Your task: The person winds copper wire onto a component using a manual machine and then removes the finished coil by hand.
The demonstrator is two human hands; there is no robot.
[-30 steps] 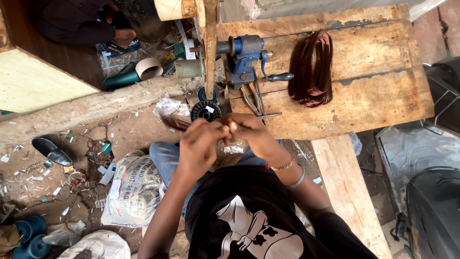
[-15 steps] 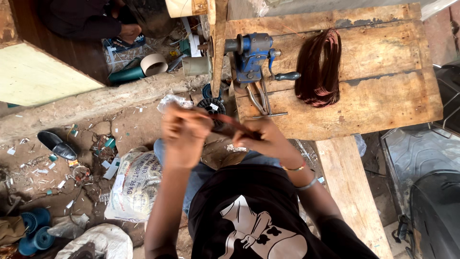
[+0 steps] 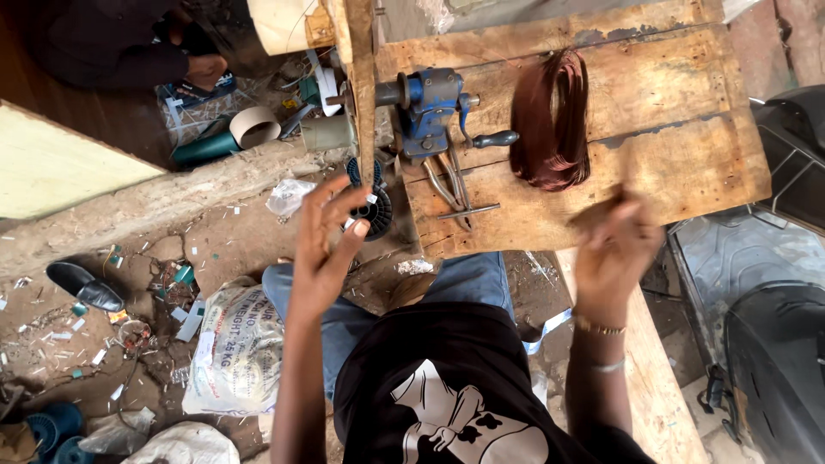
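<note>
Your left hand (image 3: pixel 322 249) is spread, fingers loose beside the black ribbed bobbin (image 3: pixel 371 206) at the worn wooden tabletop (image 3: pixel 687 155) edge; your right hand (image 3: pixel 614 245) is blurred — I cannot tell its grip. A jerk could knock the bobbin off.

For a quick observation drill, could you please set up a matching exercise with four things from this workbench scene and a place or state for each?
Things:
1. wire coil
2. blue winder
3. black shoe
4. left hand

Places or states:
A. lying on the dirt ground at the far left
B. raised with fingers spread, in front of a black spool
C. fixed at the bench's left edge, handle pointing right
D. lying on the wooden planks, right of the winder

Pairs: 1-D, 2-C, 3-A, 4-B
</note>
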